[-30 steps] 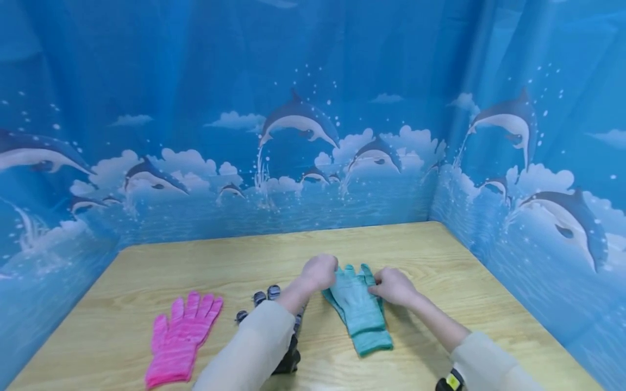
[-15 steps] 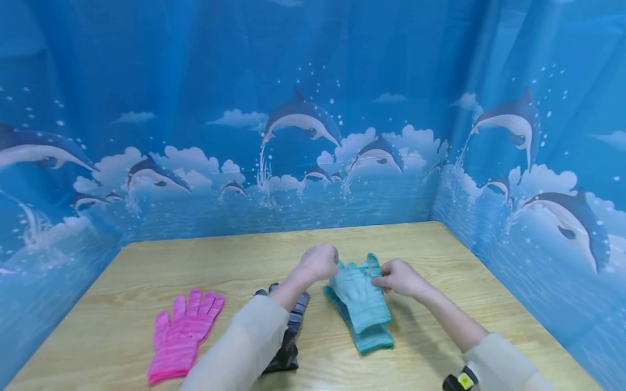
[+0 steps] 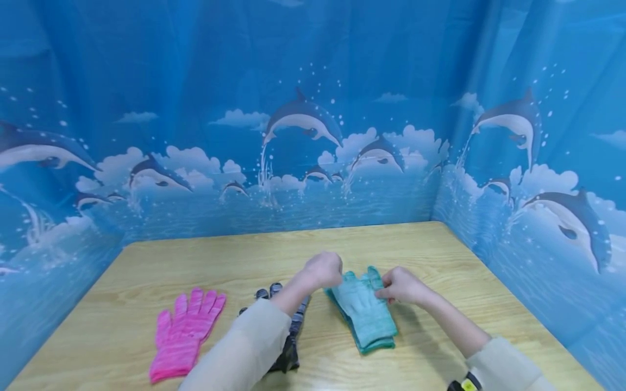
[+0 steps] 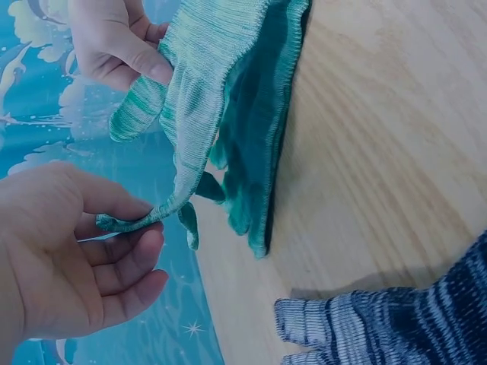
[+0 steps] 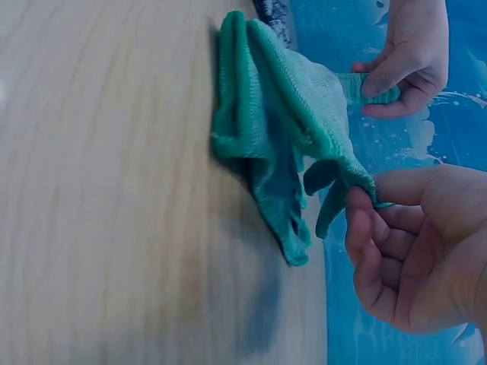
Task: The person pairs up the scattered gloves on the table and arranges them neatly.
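Two green knit gloves lie one over the other on the right half of the table. The upper green glove (image 3: 367, 310) is lifted a little at its finger end; the lower green glove (image 4: 262, 152) lies beneath it on the wood. My left hand (image 3: 325, 270) pinches a finger of the upper glove at its left side, as the left wrist view shows. At the other side my right hand (image 3: 402, 286) pinches the upper glove between thumb and fingers. A gap between the two gloves shows in the right wrist view.
A pink glove (image 3: 183, 335) lies flat at the left of the wooden table (image 3: 220, 260). Beside it is a dark grey striped glove (image 3: 293, 339), partly hidden by my left forearm. Blue curtains (image 3: 210, 98) with dolphins hang behind and at the sides.
The upper green glove was lying on the lower one, then rose in both hands with the cuffs apart. Now it has come down again, its cuff nearly over the lower cuff.
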Demonstrator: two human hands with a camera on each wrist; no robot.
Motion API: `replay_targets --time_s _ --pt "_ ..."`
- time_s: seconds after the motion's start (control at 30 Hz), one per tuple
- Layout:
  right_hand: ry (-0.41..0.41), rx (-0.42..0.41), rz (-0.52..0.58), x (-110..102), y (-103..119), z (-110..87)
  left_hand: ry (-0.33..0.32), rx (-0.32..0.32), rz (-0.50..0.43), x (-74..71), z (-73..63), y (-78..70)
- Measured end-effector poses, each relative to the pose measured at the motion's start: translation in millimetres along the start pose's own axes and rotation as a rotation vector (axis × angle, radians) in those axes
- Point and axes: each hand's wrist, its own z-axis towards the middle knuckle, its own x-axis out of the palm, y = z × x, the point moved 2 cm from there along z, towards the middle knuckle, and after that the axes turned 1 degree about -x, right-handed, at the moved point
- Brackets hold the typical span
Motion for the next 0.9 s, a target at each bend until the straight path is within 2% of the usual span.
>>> replay_targets --time_s 0.2,0.43,0.63,0.9 --pt "-0.006 0.013 -0.085 10 -4 -0.9 0.02 0.012 0.094 9.5 1.1 0.1" --pt "-0.027 0.066 -0.182 19 -3 -3.2 0.026 0.008 0.134 19.6 2.9 1.4" --pt "-0.057 0.075 -0.294 25 -5 -5.5 0.036 0.011 0.221 28.4 4.3 2.1" --pt "-0.058 0.099 -0.34 25 -8 -5.1 0.037 0.015 0.28 35.9 6.6 4.7"
